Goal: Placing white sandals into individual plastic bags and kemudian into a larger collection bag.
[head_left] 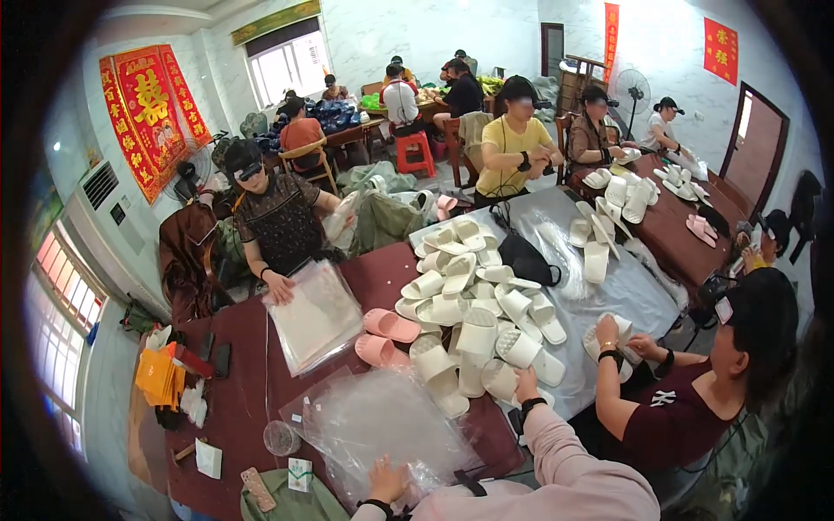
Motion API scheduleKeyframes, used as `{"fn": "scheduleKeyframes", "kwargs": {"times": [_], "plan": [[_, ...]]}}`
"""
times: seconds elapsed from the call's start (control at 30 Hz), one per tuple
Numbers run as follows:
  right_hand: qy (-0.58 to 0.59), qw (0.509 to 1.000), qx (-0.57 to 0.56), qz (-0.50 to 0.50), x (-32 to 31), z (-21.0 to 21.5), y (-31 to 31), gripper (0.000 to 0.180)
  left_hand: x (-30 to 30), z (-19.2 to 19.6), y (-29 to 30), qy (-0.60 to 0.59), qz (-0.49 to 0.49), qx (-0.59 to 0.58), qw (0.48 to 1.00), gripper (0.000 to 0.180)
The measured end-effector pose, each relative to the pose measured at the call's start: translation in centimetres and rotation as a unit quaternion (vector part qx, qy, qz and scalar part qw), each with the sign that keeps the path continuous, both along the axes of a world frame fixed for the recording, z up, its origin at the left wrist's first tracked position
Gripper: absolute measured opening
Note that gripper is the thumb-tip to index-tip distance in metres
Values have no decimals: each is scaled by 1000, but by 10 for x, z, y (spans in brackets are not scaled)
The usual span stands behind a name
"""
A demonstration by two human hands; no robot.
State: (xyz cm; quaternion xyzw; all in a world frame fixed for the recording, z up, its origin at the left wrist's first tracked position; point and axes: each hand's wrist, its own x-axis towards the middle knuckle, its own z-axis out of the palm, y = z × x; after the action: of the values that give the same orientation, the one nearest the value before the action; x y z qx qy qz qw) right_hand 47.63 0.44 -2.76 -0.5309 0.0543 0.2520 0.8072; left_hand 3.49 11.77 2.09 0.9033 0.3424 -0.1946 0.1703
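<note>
My left hand (387, 480) lies with its fingers apart on the near edge of a spread stack of clear plastic bags (391, 425). Reaching forward in a pink sleeve, my right hand (526, 385) grips a cream slipper (499, 380) at the near side of a big pile. Other cream slippers (478, 332) are heaped beyond it, overlapping at many angles. Two pink slippers (391, 325) rest against the pile's left side. Part of my right hand's fingers is hidden behind the hand itself.
A co-worker across the table rests a hand on another bag stack (314, 317). At my right, a co-worker in maroon (686, 417) handles a slipper. A clear round container (281, 438), a small box (299, 475) and a phone (258, 489) lie left of my bags.
</note>
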Motion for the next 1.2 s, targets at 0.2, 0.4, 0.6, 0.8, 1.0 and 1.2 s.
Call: {"fn": "scheduleKeyframes", "kwargs": {"times": [0.2, 0.4, 0.6, 0.8, 1.0, 1.2], "plan": [[44, 997, -43, -49, -12, 12, -7, 25, -1, -2, -1, -93, -49, 14, 994, 58], [13, 989, -137, -58, -70, 70, -27, 41, 1, 2, -6, -29, -117, 19, 993, 61], [-14, 957, -175, 231, -120, 158, -29, 37, 7, -16, -5, -62, -90, 19, 994, 69], [6, 916, -158, 368, -152, 182, -27, 47, 21, -7, 5, -44, -84, 23, 995, 75], [-113, 813, -290, 492, -179, 151, -29, 54, 25, -11, 11, -77, -104, 51, 990, 74], [-72, 791, -350, 496, -185, 138, -34, 51, 26, -21, 24, -170, -106, 58, 978, 58]]}}
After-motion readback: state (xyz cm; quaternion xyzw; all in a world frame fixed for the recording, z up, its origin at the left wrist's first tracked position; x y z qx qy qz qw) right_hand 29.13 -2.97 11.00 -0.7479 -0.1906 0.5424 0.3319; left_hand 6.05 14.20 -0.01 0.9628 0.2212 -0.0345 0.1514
